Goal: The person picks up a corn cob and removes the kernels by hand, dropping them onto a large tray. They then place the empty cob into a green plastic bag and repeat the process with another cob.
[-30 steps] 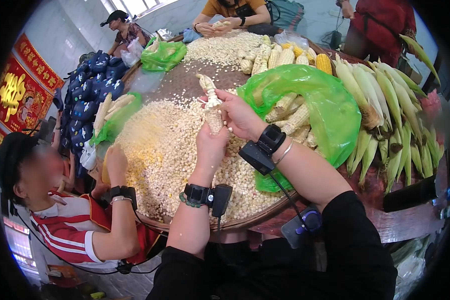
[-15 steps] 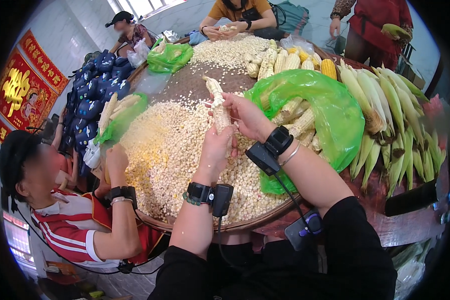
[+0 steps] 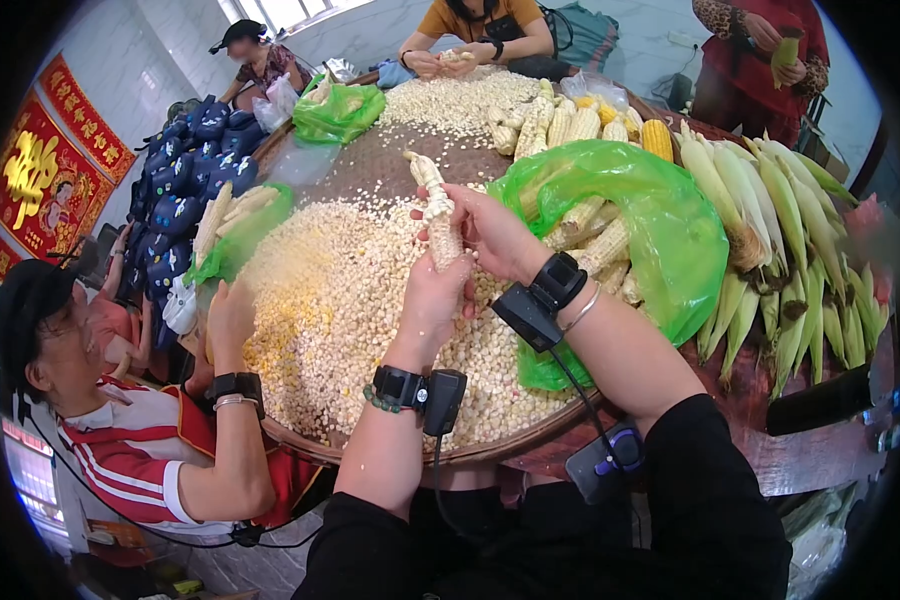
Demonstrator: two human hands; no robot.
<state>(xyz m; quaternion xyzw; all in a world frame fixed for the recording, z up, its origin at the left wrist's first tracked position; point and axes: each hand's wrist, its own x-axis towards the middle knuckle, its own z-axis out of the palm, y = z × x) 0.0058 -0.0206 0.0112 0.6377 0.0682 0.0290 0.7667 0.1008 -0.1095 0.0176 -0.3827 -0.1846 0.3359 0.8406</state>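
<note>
A pale corn cob (image 3: 429, 180) stands tilted upward over a heap of loose white and yellow kernels (image 3: 340, 310). Its lower part is mostly stripped, with some kernels left toward the top. My left hand (image 3: 435, 305) is wrapped round the lower end. Higher up, my right hand (image 3: 492, 232) closes on the cob's side with thumb and fingers; some of those fingers are hidden behind it. The kernels lie on a wide round woven tray (image 3: 410, 460). Just right of my right hand, a green plastic bag (image 3: 675, 210) holds several whole cobs (image 3: 605, 245).
Unhusked corn (image 3: 770, 220) is piled at the right, beside bare cobs (image 3: 570, 122) at the back. A co-worker (image 3: 160, 440) sits close on my left, and others are at the far side. Another green bag (image 3: 338, 112) rests on the far rim. A dark cylinder (image 3: 820, 400) lies at the right.
My hands stay on the cob with only slight shifts. The person at the far right has brought both hands together on an ear of corn. The left co-worker's head and hand have moved a little.
</note>
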